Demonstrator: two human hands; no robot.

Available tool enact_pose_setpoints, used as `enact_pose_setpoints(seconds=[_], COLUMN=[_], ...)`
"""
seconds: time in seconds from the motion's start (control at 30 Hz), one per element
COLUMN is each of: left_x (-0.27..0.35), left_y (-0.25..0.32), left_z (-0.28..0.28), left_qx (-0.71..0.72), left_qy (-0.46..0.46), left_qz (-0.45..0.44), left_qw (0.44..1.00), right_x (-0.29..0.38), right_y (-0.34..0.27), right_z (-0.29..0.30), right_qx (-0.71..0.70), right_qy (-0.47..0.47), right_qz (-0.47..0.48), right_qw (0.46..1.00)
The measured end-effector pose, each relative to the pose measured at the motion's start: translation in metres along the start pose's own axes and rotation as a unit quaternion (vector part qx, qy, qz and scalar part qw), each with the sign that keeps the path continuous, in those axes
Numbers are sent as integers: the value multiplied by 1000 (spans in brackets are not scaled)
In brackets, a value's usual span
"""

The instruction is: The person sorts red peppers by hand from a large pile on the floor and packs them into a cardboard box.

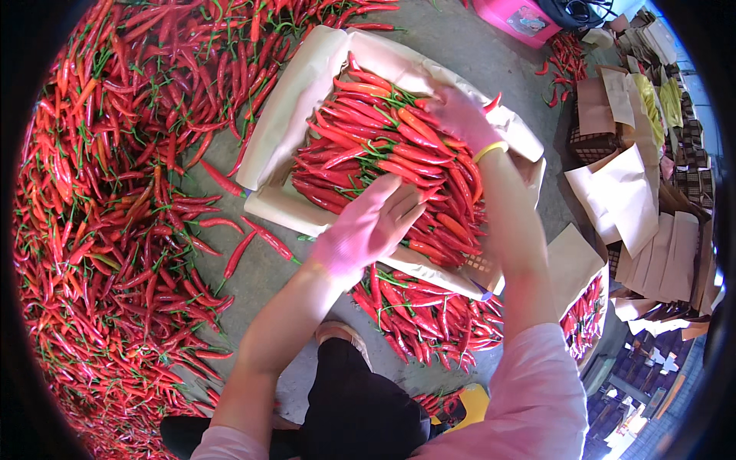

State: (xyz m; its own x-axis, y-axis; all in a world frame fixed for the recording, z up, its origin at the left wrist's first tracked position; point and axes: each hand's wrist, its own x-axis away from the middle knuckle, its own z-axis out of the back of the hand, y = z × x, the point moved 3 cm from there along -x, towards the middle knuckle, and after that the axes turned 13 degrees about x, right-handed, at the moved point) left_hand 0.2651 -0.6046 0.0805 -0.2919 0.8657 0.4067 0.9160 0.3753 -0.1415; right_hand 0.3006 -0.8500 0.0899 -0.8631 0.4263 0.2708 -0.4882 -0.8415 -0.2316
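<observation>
A crate lined with brown paper (287,121) holds a heap of red chili peppers (368,149), most lying side by side with some green stems showing. My left hand (368,224), in a pink glove, is over the crate's near side. Its fingers are stretched out against or just above the peppers, and it grips nothing. At the far right of the heap is my right hand (460,118), also gloved in pink, with a yellow band (490,150) at the wrist. Motion blurs its fingers, so whether it holds a pepper cannot be told.
A large pile of red chilies (115,230) covers the floor at left. More chilies (425,316) lie between the crate and my body. At right stand paper-lined crates (595,138) with loose paper sheets (615,190). A pink container (520,23) stands at the top right.
</observation>
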Motion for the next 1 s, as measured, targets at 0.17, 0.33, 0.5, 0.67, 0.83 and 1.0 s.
enact_pose_setpoints(seconds=[0.17, 0.33, 0.5, 0.67, 0.83, 1.0], left_x=[92, 204, 277, 321, 322, 331], left_y=[41, 89, 118, 130, 130, 143], left_z=[10, 36, 68, 74, 71, 121], left_qx=[-34, -83, -98, -109, -166, -89], left_qy=[-67, 42, 65, -13, 32, -137], left_qz=[-56, -197, -305, -339, -414, -322], left_qw=[996, 976, 945, 934, 894, 933], right_x=[6, 41, 69, 69, 56, 51], right_y=[36, 64, 45, 2, 112, 73], right_z=[-53, -5, -38, -5, -47, -31], right_qx=[-107, -262, 258, 347, 489, 472], right_qy=[90, 31, 53, 18, 147, 15], right_qz=[157, 38, -47, -56, 44, -71], right_qw=[978, 964, 963, 936, 859, 878])
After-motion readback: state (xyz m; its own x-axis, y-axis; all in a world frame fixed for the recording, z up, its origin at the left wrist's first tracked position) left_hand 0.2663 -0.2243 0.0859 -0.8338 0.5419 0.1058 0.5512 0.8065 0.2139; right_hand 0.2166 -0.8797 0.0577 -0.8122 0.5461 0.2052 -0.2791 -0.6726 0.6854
